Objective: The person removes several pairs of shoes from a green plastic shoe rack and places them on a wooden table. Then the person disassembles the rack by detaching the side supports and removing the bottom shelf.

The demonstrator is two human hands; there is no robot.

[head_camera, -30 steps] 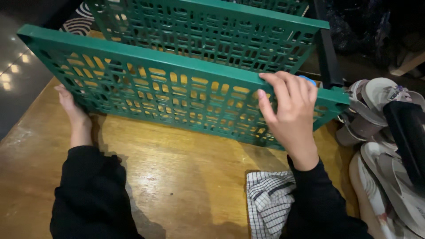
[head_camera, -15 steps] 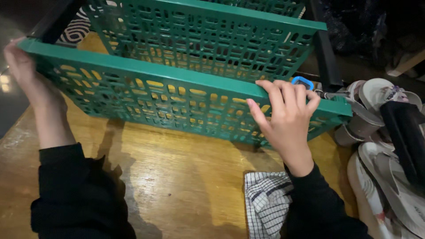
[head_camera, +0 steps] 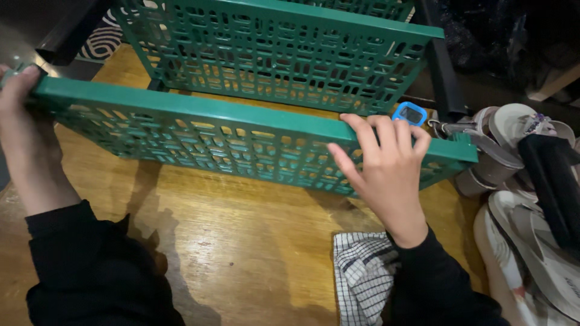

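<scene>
Head view: hands (head_camera: 386, 166) on green panel (head_camera: 199, 136)

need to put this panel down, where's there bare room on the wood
Bare wood lies between the near green panel, the left sleeve and the checked cloth. The right side is crowded with sandals.

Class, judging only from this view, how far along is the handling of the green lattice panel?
Done: a second green perforated plastic panel already stands upright at the back of the wooden surface. In hand: the left hand and right hand grip the two ends of the near green lattice plastic panel. Left: this near panel looks unattached, held only by the hands.
</scene>
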